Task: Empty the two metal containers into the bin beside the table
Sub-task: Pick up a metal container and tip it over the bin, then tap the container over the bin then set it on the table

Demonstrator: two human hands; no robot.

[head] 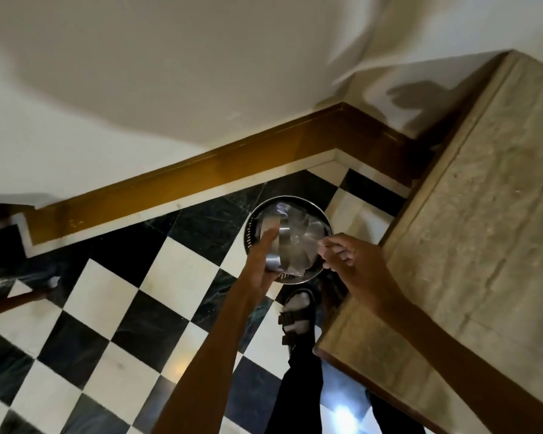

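Two hands over bin (pixel 251 242). Left hand (pixel 261 255) grip clamped on metal container (pixel 276 245), held directly above bin mouth, tipped; long axis seems to run down-and-forward, mouth probably toward bin, blur hides detail. Right hand (pixel 342 255) pinched together at bin rim, desk-side. Desk (pixel 483 214) just right.

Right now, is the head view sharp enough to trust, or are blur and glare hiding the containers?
Head view: motion blur smears the left hand and the metal container over the bin; reflections streak the metal, so I cannot tell what is inside. The right hand is softer too. Wide-angle bending curves the wall; a hand-shaped shadow falls beside the table.
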